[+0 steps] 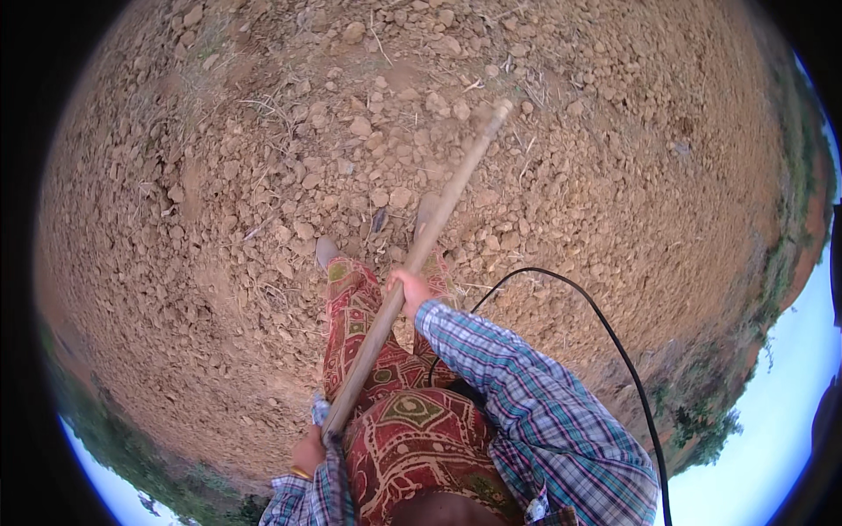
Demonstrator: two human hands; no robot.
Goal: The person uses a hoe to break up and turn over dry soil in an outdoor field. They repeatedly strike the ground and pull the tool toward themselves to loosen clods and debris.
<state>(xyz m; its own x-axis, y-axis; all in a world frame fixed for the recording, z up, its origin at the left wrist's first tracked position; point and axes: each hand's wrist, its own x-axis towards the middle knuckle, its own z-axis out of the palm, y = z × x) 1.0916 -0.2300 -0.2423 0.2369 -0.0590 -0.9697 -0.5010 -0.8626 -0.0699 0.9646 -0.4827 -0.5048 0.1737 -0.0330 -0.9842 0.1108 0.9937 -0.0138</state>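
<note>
A long wooden pole slants across the view, from beside my left hip up to a pale blunt tip over the soil. My right hand grips it around the middle, in front of my legs. At the pole's near end my left hand is closed on it, low beside my waist, with a yellow bangle at the wrist. Sleeve cloth partly covers that near end and some left fingers. No blade or head shows on the pole.
Dry brown soil with many loose clods spreads all around, strewn with straw and twigs. My shoes stand on it below patterned red trousers. A black cable loops by my right arm. Green bushes line the field's edge.
</note>
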